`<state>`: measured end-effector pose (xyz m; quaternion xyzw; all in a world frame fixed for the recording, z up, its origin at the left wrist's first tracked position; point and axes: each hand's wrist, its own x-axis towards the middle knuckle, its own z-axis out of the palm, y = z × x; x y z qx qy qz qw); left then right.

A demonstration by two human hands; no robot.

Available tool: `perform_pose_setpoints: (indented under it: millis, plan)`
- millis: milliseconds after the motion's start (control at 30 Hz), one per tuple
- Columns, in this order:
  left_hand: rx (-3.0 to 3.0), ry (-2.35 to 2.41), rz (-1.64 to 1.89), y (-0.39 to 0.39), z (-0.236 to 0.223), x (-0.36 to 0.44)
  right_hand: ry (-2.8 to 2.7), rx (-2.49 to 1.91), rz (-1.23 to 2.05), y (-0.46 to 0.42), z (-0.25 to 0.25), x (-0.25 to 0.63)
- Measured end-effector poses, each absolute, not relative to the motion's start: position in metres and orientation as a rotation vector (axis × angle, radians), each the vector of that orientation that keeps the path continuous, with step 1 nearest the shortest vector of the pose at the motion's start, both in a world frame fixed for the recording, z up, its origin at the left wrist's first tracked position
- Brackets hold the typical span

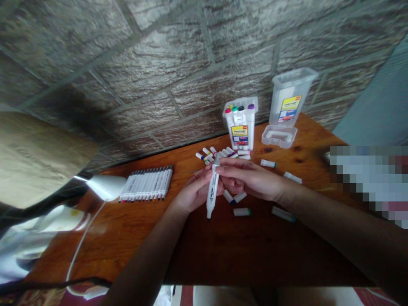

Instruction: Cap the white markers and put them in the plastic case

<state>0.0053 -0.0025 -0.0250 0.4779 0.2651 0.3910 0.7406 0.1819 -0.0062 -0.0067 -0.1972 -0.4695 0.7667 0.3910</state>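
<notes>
A white marker [212, 191] stands out between my two hands over the middle of the table, its dark tip pointing down toward me. My left hand [196, 191] wraps round its side, fingers closed on the barrel. From the right, my right hand [247, 176] pinches the marker near its grey upper end. Beneath and behind the hands lie loose marker caps [228, 153], white with coloured ends; my fingers hide some. To the left, a row of uncapped white markers [146, 185] lies side by side on the wooden table [204, 259].
A clear case holding several capped markers [240, 123] stands against the stone wall. Right of it is another clear plastic case [288, 102] with its lid part [279, 136]. A white lamp [106, 187] with a cord and a white cup [65, 218] are at left.
</notes>
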Motion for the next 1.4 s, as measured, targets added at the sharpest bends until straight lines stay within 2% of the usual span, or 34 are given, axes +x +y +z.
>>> perform_pose_setpoints:
  millis: [1400]
  plan:
    - [0.988,0.569,0.898,-0.0046,-0.0257,0.0053,-1.422,-0.497,1.824,-0.0046,-0.0084,0.1857]
